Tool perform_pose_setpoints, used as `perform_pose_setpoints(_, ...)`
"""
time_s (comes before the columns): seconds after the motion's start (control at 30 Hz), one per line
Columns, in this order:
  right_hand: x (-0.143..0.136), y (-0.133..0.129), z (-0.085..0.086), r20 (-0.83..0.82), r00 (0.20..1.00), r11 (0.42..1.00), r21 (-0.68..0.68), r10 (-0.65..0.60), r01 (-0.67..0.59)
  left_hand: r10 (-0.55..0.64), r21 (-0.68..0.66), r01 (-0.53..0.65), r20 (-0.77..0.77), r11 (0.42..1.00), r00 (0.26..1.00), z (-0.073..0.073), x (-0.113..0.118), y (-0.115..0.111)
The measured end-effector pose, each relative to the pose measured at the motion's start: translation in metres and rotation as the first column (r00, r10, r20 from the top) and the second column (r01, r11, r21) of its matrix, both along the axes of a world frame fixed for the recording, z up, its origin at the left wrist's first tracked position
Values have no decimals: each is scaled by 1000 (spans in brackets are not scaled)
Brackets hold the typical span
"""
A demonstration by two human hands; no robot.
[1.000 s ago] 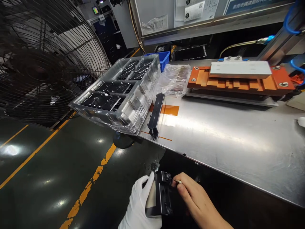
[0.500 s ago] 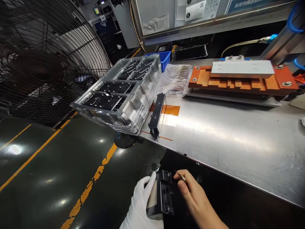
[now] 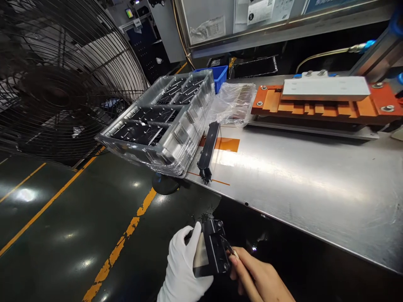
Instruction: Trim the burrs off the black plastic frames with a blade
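Note:
My left hand (image 3: 184, 264), in a white glove, is closed around a black plastic part (image 3: 213, 247) with a pale greyish inner face, held tilted in front of the bench edge. My bare right hand (image 3: 256, 272) pinches a small tool with a thin dark pointed blade (image 3: 227, 243) and a pale grip. The blade's tip lies at the right side of the black part, seemingly touching its ribbed edge. A similar long black part (image 3: 209, 149) stands on the bench, beside the stacked clear trays.
Stacked clear plastic trays (image 3: 176, 144) with black parts overhang the left end of the metal bench (image 3: 299, 167). Behind them are a blue bin (image 3: 220, 79) and clear plastic bags (image 3: 231, 102). An orange fixture (image 3: 267, 100) sits right; a large fan (image 3: 63, 84) stands left.
My right hand has moved down and slightly left, bringing the blade from the upper corner to the middle of the black part's right side. My left hand has lifted and turned the part slightly.

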State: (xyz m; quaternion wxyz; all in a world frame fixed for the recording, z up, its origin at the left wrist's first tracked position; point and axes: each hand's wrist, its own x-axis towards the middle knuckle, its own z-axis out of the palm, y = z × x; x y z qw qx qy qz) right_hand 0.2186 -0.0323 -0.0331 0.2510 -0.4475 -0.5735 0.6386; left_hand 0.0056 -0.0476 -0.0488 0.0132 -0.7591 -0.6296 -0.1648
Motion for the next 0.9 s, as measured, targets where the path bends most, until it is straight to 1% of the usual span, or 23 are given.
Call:
perform_pose_setpoints(0.13,6,8,7,24,998,994,94,51,-53,-53,39,52,31,998,998,3,0,0)
perform_pose_setpoints(0.2,10,11,9,29,993,988,102,110,-113,-42,19,40,67,999,997,3,1,-1)
perform_pose_setpoints(0.27,12,11,9,45,987,973,164,154,-160,-15,-21,17,91,1000,996,3,2,-3)
perform_pose_setpoints(0.3,13,11,8,55,987,966,207,150,-158,-4,-33,7,97,999,995,2,3,-3)
perform_pose_setpoints(0.37,12,10,4,61,994,961,257,88,-101,13,-38,-9,98,999,995,2,4,-2)
perform_pose_setpoints(0.47,8,9,-4,35,999,966,257,-8,-1,15,-22,-13,91,1000,996,3,6,0)
perform_pose_setpoints(0.5,6,9,-7,34,999,960,280,-33,23,9,-15,-8,85,1000,996,3,7,1)
perform_pose_setpoints(0.53,5,8,-10,46,997,944,327,-63,44,0,-4,1,77,1000,997,3,8,2)
perform_pose_setpoints(0.6,3,7,-15,110,986,886,460,-126,62,-8,8,7,59,1000,998,2,9,2)
perform_pose_setpoints(0.63,3,6,-16,148,977,854,517,-150,53,2,8,-2,48,1000,999,1,9,2)
perform_pose_setpoints(0.67,3,5,-18,176,971,835,548,-161,39,11,0,-11,40,1000,999,0,8,2)
perform_pose_setpoints(0.7,4,4,-18,191,969,840,542,-154,26,22,-12,-22,33,1000,999,-1,6,1)
perform_pose_setpoints(0.73,5,3,-18,191,972,869,494,-139,28,32,-29,-32,22,999,999,-2,3,1)
perform_pose_setpoints(0.8,8,2,-18,148,981,954,290,-122,75,31,-58,-31,-11,998,999,-3,-4,3)
perform_pose_setpoints(0.83,9,2,-18,129,985,981,173,-115,92,16,-71,-19,-38,997,999,-3,-9,5)
perform_pose_setpoints(0.9,10,2,-19,119,991,998,-15,-59,61,-14,-97,2,-121,995,993,0,-17,10)
